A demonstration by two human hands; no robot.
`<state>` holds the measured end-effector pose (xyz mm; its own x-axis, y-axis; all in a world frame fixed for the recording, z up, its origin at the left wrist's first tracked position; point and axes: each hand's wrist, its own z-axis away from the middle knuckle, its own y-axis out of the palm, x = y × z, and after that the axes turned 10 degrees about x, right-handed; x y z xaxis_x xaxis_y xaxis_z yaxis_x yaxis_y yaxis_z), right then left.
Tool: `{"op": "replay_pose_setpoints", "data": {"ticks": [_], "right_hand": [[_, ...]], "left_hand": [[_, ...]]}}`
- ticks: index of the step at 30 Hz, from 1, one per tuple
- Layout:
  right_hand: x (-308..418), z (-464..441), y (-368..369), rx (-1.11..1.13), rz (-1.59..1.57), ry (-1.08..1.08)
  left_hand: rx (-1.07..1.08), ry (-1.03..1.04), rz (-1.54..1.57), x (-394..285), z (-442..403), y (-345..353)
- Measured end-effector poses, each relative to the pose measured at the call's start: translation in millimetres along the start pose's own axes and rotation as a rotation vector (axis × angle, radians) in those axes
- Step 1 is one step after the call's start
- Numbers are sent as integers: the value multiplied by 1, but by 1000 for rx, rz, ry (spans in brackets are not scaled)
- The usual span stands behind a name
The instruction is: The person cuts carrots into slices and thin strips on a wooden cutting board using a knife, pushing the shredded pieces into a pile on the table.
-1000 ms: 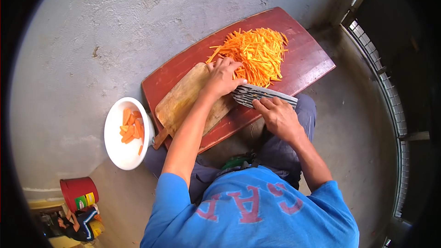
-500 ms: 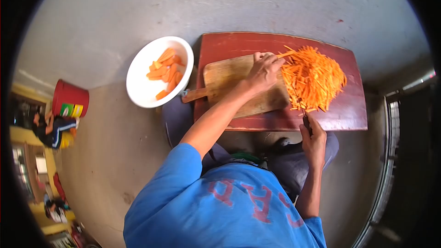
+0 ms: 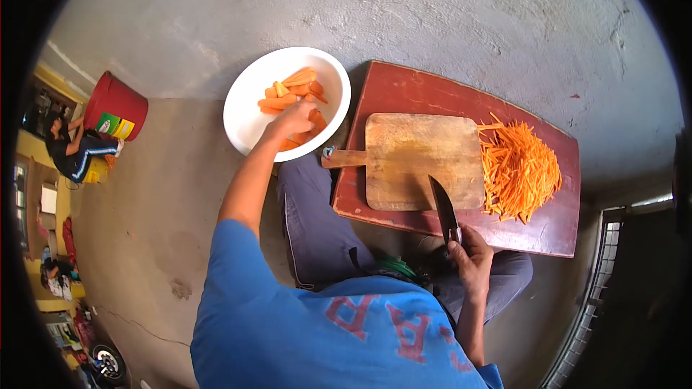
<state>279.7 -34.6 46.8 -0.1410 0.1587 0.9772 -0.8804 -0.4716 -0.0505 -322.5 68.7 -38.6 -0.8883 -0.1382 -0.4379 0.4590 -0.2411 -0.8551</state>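
Observation:
My left hand [image 3: 295, 119] is inside the white bowl [image 3: 243, 112], its fingers bent and closed around a carrot piece [image 3: 318, 123]; the fingertips are partly hidden. Several other peeled carrot pieces [image 3: 295, 89] lie in the bowl. In my right hand [image 3: 472, 259] is a knife [image 3: 443, 205] with a dark blade, held by its handle at the table's near edge, the tip pointing up and away over the cutting board [image 3: 418, 151]. That wooden board has nothing on its surface. Against its right side rests a heap of carrot strips [image 3: 520, 173].
Board and heap sit on a low red table [image 3: 404, 86] near a grey wall [image 3: 461, 36]. The bowl stands left of the table, beside my knee [image 3: 310, 194]. Farther left, a person [image 3: 76, 145] sits by a red bucket [image 3: 115, 108]. A barred grille [image 3: 595, 281] is at right.
My left hand has left the carrot strips and moved left into the bowl. My right hand has drawn the knife away from the heap to the board's near edge. The view has shifted.

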Motion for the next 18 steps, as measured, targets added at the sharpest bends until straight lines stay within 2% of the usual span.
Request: {"op": "replay_pose_setpoints", "data": {"ticks": [2,6,9,12,14,15,18], "right_hand": [[-1,2,3,25,-2,17],[-2,4,13,40,9,29],[-3,5,16,38,24,8],[-2,8,18,53,38,8],[4,7,17,65,33,14],[7,8,16,63,18,22],[6,7,12,87,-96,24]], "left_hand": [[66,-69,-74,1,-12,15],[-30,-68,-34,-4,-17,22],[-20,-209,-174,-12,-11,19],[-101,-224,96,-12,-1,4],[-272,-135,332,-21,11,-5],[-352,-84,449,-35,19,-13],[-359,-71,702,-107,45,-35]]}}
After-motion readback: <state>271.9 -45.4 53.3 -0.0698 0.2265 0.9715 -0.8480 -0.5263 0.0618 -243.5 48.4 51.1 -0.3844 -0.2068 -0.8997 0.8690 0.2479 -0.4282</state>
